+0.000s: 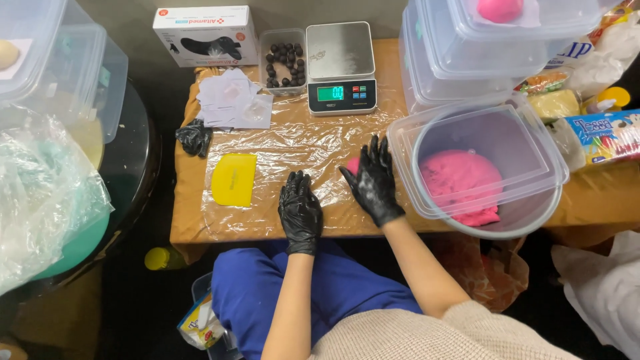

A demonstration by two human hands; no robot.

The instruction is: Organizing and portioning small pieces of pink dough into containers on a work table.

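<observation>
Both hands in black gloves, working on a low table (187,227) covered with plastic wrap (293,147). Left hand (300,210) lies flat, palm down on the wrap, fingers together and straight, grip open, holding nothing. Right hand (372,179) also palm down, fingers spread, pressing on a small pink dough piece (352,164) that peeks out at its left edge; grip open, not closed around it, dough mostly hidden under the palm.

Just right of the right hand: round clear bowl (533,213) at the table edge with a big pink dough mass (460,180) inside, a square clear lid (543,143) resting tilted on top of it. Yellow scraper (233,179) lies flat on the wrap, left of the left hand, apart from it. Crumpled black glove (193,138) near the table's left edge. Paper squares (233,100) in a loose pile behind the scraper. Digital scale (340,67) at the back centre, display lit, pan bare. Small clear tub (267,40) of dark balls (285,63) just left of the scale. Glove box (203,33) further left against the wall. Stacked clear containers (460,60) back right, the top one holding another pink lump (500,9). More containers (60,67) and a plastic bag (40,200) far left. Food packets (603,133) far right. Person sits, blue trousers (267,293), beige sleeve (427,333)
</observation>
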